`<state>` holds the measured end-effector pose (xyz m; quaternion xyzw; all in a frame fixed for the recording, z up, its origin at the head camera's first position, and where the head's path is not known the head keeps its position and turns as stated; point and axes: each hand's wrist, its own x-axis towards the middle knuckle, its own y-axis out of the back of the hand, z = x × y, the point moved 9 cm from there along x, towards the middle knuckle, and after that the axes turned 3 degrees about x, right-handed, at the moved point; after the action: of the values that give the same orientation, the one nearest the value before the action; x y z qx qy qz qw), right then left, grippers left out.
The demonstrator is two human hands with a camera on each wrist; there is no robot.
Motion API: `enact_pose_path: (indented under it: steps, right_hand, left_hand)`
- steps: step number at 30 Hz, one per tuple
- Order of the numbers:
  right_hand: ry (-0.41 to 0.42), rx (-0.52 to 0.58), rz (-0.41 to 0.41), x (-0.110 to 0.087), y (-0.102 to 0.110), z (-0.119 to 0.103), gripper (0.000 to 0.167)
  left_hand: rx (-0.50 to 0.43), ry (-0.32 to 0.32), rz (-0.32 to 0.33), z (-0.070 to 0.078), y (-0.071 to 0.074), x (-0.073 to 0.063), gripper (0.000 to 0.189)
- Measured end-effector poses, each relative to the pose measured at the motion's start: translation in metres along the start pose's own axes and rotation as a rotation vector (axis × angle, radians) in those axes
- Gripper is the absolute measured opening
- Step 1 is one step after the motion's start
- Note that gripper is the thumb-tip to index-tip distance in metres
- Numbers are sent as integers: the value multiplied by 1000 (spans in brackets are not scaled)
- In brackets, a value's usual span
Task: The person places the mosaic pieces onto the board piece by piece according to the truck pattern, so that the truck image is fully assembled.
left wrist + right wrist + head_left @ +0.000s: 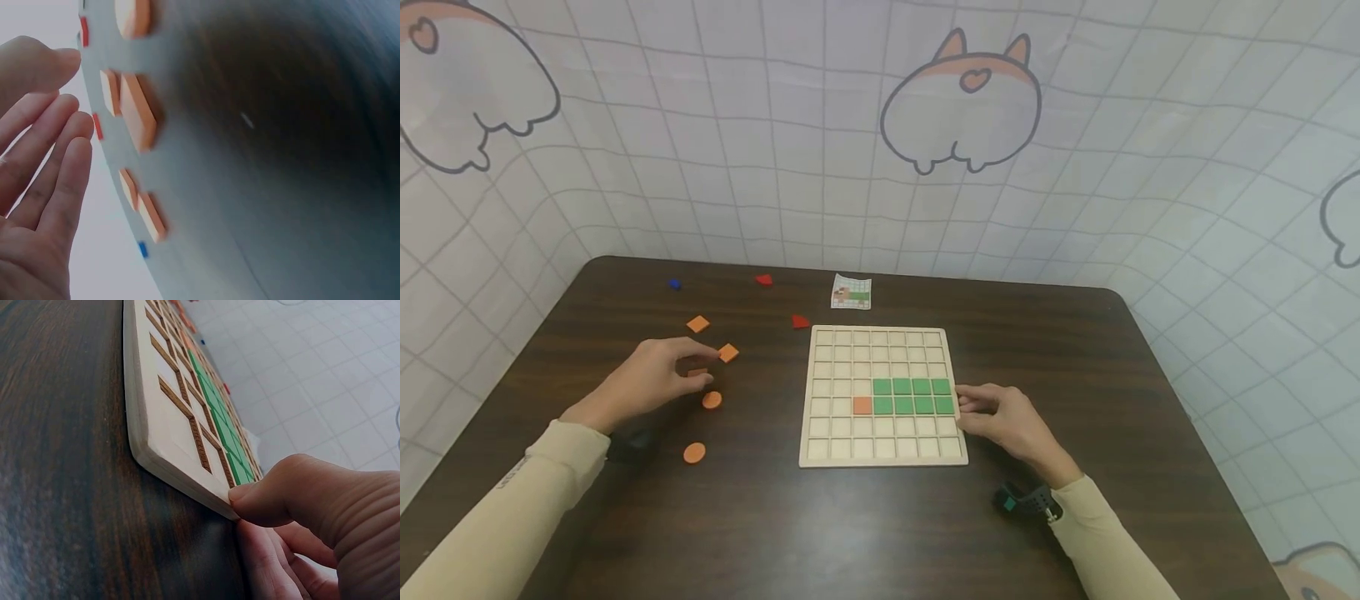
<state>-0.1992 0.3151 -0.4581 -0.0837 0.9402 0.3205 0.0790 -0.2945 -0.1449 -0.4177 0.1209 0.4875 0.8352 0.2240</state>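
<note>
A pale wooden grid board lies at the middle of the table. Two rows of green square tiles fill cells on its right, with one orange square tile beside the lower row. My right hand pinches the board's right edge, the thumb on top and the fingers below. Over loose orange pieces at the left hovers my left hand, fingers extended and holding nothing. Its fingertips are close to an orange square piece; I cannot tell whether they touch. Another orange piece is partly hidden under the hand.
Two orange discs lie nearer me, and another orange square farther back. Behind are two red pieces, a small blue piece and a picture card. A white gridded cloth hangs behind the table.
</note>
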Motion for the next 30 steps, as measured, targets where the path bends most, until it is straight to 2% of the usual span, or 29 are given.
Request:
enact_pose_path:
  steps: [6,14,30]
  right_hand:
    - [0,7,5,0,1,1,55]
    - [-1,20,-1,0,-1,2,55]
    - [-13,14,-5,0,-1,2,54]
  left_hand:
    - [6,32,10,-15,2,-5,39]
    - [17,79,-15,-30,-4,-11,44]
    - [20,77,-32,-29,-9,-8,35]
